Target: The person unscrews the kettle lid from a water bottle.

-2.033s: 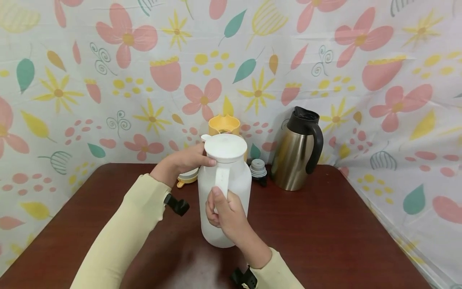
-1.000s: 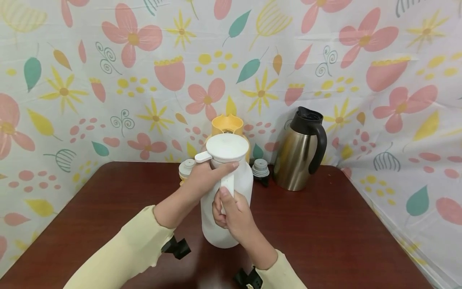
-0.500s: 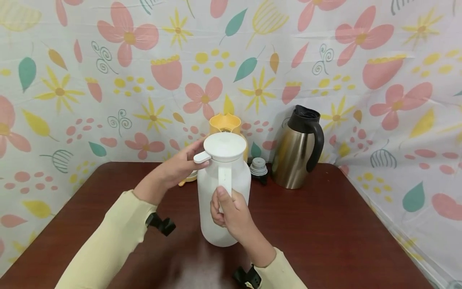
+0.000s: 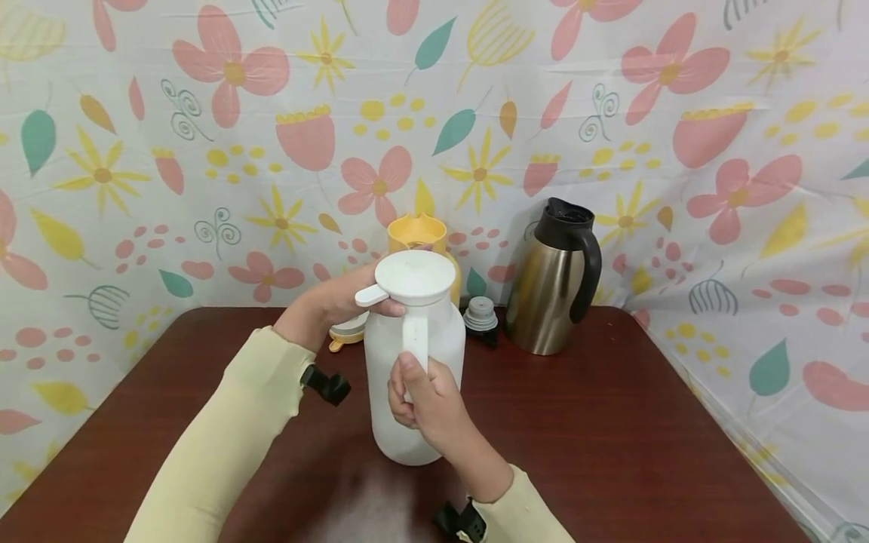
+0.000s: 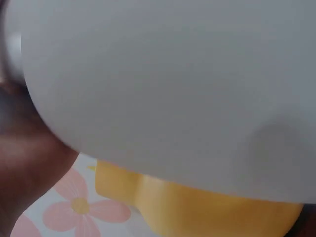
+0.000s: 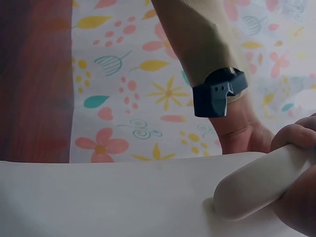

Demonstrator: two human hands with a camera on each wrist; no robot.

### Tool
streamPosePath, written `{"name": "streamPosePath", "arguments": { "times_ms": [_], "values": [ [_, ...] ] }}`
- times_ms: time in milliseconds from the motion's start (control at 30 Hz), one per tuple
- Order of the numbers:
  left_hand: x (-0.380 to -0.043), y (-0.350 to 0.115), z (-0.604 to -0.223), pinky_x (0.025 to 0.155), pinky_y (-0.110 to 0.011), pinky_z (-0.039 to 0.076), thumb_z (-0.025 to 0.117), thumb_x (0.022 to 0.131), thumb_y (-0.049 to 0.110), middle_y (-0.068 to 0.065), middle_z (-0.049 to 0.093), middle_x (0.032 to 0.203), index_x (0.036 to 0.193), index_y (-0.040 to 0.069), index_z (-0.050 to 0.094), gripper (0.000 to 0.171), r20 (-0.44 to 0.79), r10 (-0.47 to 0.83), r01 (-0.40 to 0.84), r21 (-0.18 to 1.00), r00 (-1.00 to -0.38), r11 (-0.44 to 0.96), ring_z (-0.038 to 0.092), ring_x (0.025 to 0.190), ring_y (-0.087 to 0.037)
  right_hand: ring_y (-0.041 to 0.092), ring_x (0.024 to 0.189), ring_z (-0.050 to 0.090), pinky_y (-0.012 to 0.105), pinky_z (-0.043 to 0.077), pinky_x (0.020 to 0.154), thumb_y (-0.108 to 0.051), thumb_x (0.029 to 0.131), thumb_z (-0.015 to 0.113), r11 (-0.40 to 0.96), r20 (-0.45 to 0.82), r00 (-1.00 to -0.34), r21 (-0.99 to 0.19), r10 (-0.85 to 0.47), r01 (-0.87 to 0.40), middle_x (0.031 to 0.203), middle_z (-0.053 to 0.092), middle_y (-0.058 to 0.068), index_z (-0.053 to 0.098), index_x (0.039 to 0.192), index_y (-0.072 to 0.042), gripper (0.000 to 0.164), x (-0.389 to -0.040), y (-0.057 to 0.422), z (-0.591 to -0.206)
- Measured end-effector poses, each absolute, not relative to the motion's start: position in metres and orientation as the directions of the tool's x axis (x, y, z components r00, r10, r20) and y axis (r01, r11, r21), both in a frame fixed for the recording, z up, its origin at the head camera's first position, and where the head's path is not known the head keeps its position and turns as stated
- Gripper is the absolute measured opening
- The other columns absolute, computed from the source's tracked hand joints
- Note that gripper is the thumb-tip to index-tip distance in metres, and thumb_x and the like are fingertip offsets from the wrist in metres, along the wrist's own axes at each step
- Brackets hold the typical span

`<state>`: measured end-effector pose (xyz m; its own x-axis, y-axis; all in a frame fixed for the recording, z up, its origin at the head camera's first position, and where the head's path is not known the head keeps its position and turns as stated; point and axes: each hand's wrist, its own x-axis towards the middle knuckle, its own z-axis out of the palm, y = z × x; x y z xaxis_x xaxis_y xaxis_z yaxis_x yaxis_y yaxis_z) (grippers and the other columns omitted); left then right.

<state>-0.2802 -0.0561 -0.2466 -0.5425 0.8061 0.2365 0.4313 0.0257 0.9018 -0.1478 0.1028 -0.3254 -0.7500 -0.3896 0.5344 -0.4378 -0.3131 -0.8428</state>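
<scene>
A white thermos jug (image 4: pixel 441 339) stands upright on the brown table, its handle facing me. My right hand (image 4: pixel 434 400) grips the jug's handle (image 4: pixel 416 339), thumb on its front. At the top, my left hand (image 4: pixel 349 294) holds the round white lid (image 4: pixel 416 275) from the left, thumb below the lid's tab and fingertips showing behind the rim. The lid's tab points left toward me. The jug's pale wall fills most of the left wrist view. In the right wrist view, the handle's rounded lower end (image 6: pixel 247 192) shows in my right hand.
Behind the white jug stands a yellow jug (image 4: pixel 417 230), mostly hidden. A steel thermos (image 4: pixel 543 302) with black top and handle stands at the back right. A grey stopper (image 4: pixel 481 313) is beside it; a grey-and-yellow lid (image 4: pixel 349 328) lies left. A flowered cloth hangs behind.
The lid's tab has turned from the far left side toward me. My left hand swung forward with it, drew back left, and now grasps the lid again. The right hand keeps the handle.
</scene>
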Motion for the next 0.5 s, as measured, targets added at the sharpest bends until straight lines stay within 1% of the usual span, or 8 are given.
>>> {"name": "streamPosePath", "arguments": {
  "times_ms": [67, 133, 200, 267, 300, 367, 433, 500],
  "values": [
    [-0.272, -0.055, -0.248, 0.099, -0.021, 0.043, 0.085, 0.066, 0.069, 0.004, 0.058, 0.131, 0.158, -0.002, 0.029, 0.129, 0.246, 0.766, 0.435, 0.899, -0.594, 0.048, 0.055, 0.111, -0.006, 0.001, 0.045, 0.033, 0.021, 0.025, 0.040, -0.043, 0.112, 0.035, -0.305, 0.529, -0.751, -0.847, -0.396, -0.436, 0.053, 0.028, 0.019, 0.034, 0.076, 0.006, 0.061, -0.148, 0.102, -0.325],
    [-0.262, -0.052, -0.249, 0.096, -0.022, 0.045, 0.086, 0.072, 0.062, 0.003, 0.060, 0.125, 0.151, -0.003, 0.040, 0.112, 0.267, 0.715, 0.437, 0.897, -0.646, 0.059, 0.055, 0.105, -0.009, 0.002, 0.045, 0.033, 0.021, 0.025, 0.040, -0.044, 0.112, 0.035, -0.301, 0.531, -0.748, -0.846, -0.398, -0.441, 0.054, 0.028, 0.020, 0.034, 0.075, 0.006, 0.061, -0.148, 0.102, -0.326],
    [-0.251, -0.047, -0.249, 0.093, -0.024, 0.046, 0.084, 0.081, 0.045, 0.002, 0.062, 0.119, 0.143, -0.002, 0.048, 0.086, 0.290, 0.658, 0.431, 0.900, -0.694, 0.058, 0.056, 0.102, -0.011, 0.003, 0.044, 0.032, 0.021, 0.025, 0.039, -0.043, 0.112, 0.035, -0.300, 0.541, -0.742, -0.840, -0.396, -0.452, 0.053, 0.028, 0.020, 0.034, 0.075, 0.006, 0.061, -0.147, 0.102, -0.326],
    [-0.240, -0.040, -0.249, 0.093, -0.026, 0.046, 0.078, 0.086, 0.024, -0.001, 0.064, 0.118, 0.139, 0.000, 0.052, 0.064, 0.303, 0.593, 0.421, 0.905, -0.746, 0.067, 0.058, 0.101, -0.012, 0.003, 0.044, 0.031, 0.022, 0.025, 0.039, -0.041, 0.112, 0.035, -0.303, 0.552, -0.736, -0.833, -0.392, -0.464, 0.053, 0.028, 0.020, 0.034, 0.075, 0.006, 0.060, -0.147, 0.102, -0.325],
    [-0.235, -0.037, -0.249, 0.095, -0.026, 0.046, 0.075, 0.087, 0.017, -0.004, 0.064, 0.121, 0.140, 0.001, 0.051, 0.060, 0.311, 0.556, 0.420, 0.905, -0.771, 0.075, 0.058, 0.103, -0.013, 0.003, 0.044, 0.031, 0.022, 0.025, 0.038, -0.041, 0.112, 0.035, -0.304, 0.556, -0.734, -0.830, -0.391, -0.467, 0.053, 0.028, 0.020, 0.034, 0.075, 0.006, 0.060, -0.147, 0.102, -0.325],
    [-0.224, -0.030, -0.248, 0.097, -0.026, 0.044, 0.071, 0.087, 0.007, -0.010, 0.063, 0.128, 0.142, 0.002, 0.048, 0.060, 0.318, 0.472, 0.404, 0.910, -0.822, 0.092, 0.058, 0.108, -0.014, 0.003, 0.044, 0.031, 0.021, 0.025, 0.038, -0.042, 0.112, 0.035, -0.307, 0.558, -0.734, -0.829, -0.389, -0.467, 0.052, 0.028, 0.020, 0.034, 0.075, 0.006, 0.060, -0.147, 0.102, -0.325],
    [-0.215, -0.024, -0.247, 0.100, -0.027, 0.043, 0.072, 0.087, 0.004, -0.015, 0.061, 0.134, 0.144, 0.003, 0.045, 0.063, 0.312, 0.395, 0.374, 0.923, -0.864, 0.088, 0.057, 0.114, -0.017, 0.002, 0.044, 0.031, 0.022, 0.025, 0.038, -0.041, 0.112, 0.035, -0.312, 0.563, -0.730, -0.825, -0.387, -0.471, 0.052, 0.028, 0.020, 0.034, 0.075, 0.006, 0.060, -0.147, 0.102, -0.324],
    [-0.208, -0.018, -0.246, 0.103, -0.029, 0.042, 0.073, 0.086, 0.004, -0.015, 0.058, 0.139, 0.146, 0.006, 0.042, 0.068, 0.302, 0.328, 0.343, 0.937, -0.895, 0.074, 0.056, 0.121, -0.019, 0.003, 0.043, 0.031, 0.022, 0.025, 0.038, -0.041, 0.112, 0.035, -0.314, 0.569, -0.728, -0.821, -0.382, -0.477, 0.052, 0.028, 0.019, 0.034, 0.075, 0.006, 0.060, -0.147, 0.102, -0.324]
  ]
}}
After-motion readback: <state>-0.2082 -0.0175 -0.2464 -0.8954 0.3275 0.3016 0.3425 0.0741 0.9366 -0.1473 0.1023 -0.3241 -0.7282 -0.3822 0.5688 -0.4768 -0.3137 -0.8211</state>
